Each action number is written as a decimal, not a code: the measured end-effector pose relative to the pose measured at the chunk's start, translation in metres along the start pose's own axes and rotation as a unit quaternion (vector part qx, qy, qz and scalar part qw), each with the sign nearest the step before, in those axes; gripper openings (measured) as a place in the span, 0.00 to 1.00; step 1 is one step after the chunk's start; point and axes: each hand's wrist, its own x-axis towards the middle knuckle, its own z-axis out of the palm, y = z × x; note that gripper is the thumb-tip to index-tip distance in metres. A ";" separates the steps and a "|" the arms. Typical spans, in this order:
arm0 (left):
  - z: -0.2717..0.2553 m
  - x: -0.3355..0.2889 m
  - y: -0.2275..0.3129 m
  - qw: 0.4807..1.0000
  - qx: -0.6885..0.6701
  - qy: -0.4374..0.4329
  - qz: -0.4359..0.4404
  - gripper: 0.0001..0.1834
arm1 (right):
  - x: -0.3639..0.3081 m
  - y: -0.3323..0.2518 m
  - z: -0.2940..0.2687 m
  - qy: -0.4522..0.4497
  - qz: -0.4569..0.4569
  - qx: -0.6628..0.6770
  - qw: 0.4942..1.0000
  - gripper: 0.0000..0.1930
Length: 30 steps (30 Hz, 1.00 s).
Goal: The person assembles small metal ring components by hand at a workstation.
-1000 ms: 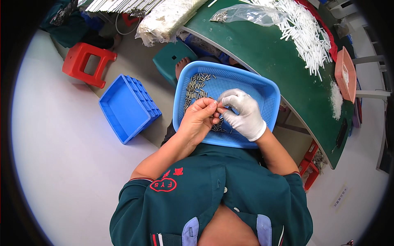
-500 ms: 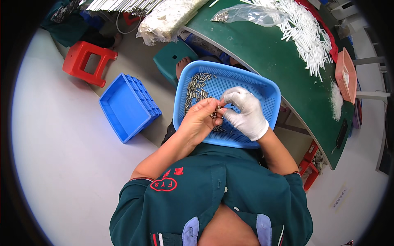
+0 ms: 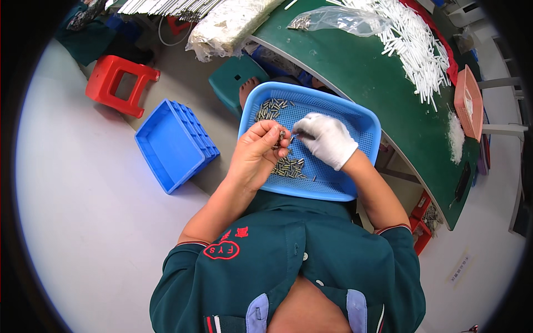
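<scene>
My bare left hand (image 3: 254, 152) holds a few small metal pieces (image 3: 281, 135) pinched between thumb and fingers. Just to its right, my right hand (image 3: 328, 142), in a white glove, has its fingertips drawn close together; something small and shiny shows at them, but I cannot tell whether they grip it. The two hands are near each other, with a narrow gap between the fingertips.

Beneath both hands is a light blue basket (image 3: 371, 125) with a perforated floor. More of the metal pieces lie in it: one heap (image 3: 288, 167) just below my left fingers, on the side toward my body, and another heap (image 3: 271, 109) beyond that hand.

Left of my left hand, well apart, stand nested blue crates (image 3: 169, 150). Beyond the basket, ahead of my left hand, is a green stool (image 3: 225, 86); farther off to the left is a red stool (image 3: 108, 80).

Ahead and to the right of my right hand runs a green bench (image 3: 338, 64). On it are a clear bag (image 3: 347, 22), a large pile of white sticks (image 3: 413, 61) and, farther right, a pink basket (image 3: 469, 108).
</scene>
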 end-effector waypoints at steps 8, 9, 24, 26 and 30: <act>0.002 0.000 -0.008 0.999 -0.008 0.007 -0.033 0.07 | 0.002 -0.009 0.019 -0.024 -0.017 -0.161 0.987 0.03; 0.002 0.001 -0.010 0.999 -0.013 0.003 -0.036 0.06 | 0.001 -0.007 0.022 -0.028 -0.016 -0.165 0.986 0.03; 0.004 -0.001 -0.020 0.997 -0.021 0.015 -0.067 0.05 | -0.022 -0.016 -0.003 0.088 0.155 0.415 0.892 0.05; 0.005 -0.001 -0.020 0.997 -0.024 0.017 -0.070 0.05 | -0.023 -0.018 -0.001 0.123 0.113 0.396 0.903 0.05; 0.006 -0.002 -0.022 0.996 -0.036 0.023 -0.073 0.04 | -0.023 -0.020 0.002 0.112 0.105 0.403 0.902 0.05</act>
